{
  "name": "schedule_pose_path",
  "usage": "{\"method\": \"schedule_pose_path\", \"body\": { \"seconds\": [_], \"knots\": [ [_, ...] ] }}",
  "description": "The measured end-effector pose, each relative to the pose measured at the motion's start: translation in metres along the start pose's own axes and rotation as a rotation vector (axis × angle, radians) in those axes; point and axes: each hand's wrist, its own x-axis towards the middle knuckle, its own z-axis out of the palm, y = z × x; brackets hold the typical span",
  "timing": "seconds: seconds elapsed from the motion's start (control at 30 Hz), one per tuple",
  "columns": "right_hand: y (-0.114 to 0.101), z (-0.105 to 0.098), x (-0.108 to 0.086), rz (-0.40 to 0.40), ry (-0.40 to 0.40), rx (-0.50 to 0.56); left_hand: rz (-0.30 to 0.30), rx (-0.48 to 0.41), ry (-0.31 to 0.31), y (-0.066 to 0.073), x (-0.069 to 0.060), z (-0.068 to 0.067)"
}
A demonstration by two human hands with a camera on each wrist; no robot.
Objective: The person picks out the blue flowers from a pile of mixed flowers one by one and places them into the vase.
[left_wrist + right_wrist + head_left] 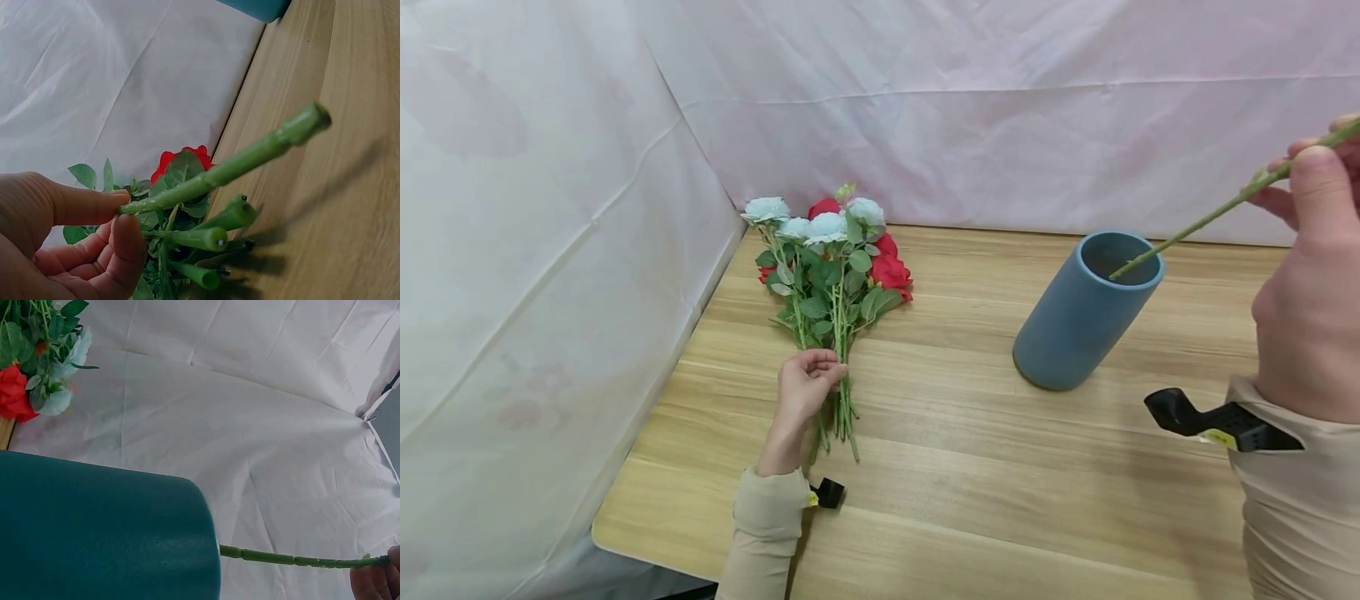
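My right hand (1311, 292) pinches a green flower stem (1206, 218) between thumb and fingers; its bloom is outside the head view. The stem's lower end dips into the mouth of a blue vase (1075, 325), which stands upright on the table. On the left lies a bunch of flowers with pale blue roses (827, 227), red roses (891, 273) and leafy green stems. My left hand (805, 385) is at the lower part of this bunch. In the left wrist view its thumb and index finger pinch one stem (219, 175), with several cut ends beside it.
The wooden table (940, 467) reaches a pale curtain (970, 133) behind and another curtain (550, 275) on the left. Black wrist cameras (829, 493) are strapped on both sleeves.
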Motion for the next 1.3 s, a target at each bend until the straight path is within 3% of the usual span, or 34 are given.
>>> {"method": "schedule_pose_path", "body": {
  "seconds": [0.5, 0.87, 1.13, 1.3],
  "knots": [
    [0.017, 0.009, -0.011, 0.021, -0.008, 0.195, 0.020, -0.036, 0.009, -0.004, 0.002, 0.000],
    [0.031, 0.004, -0.021, -0.064, -0.047, 0.041, 0.043, -0.067, 0.009, -0.004, 0.002, 0.001],
    [0.039, 0.000, -0.026, -0.062, -0.060, 0.050, 0.061, -0.084, 0.014, -0.005, 0.001, 0.001],
    [0.043, -0.004, -0.031, -0.059, -0.089, -0.068, 0.068, -0.083, 0.011, -0.005, 0.002, 0.001]
  ]
}}
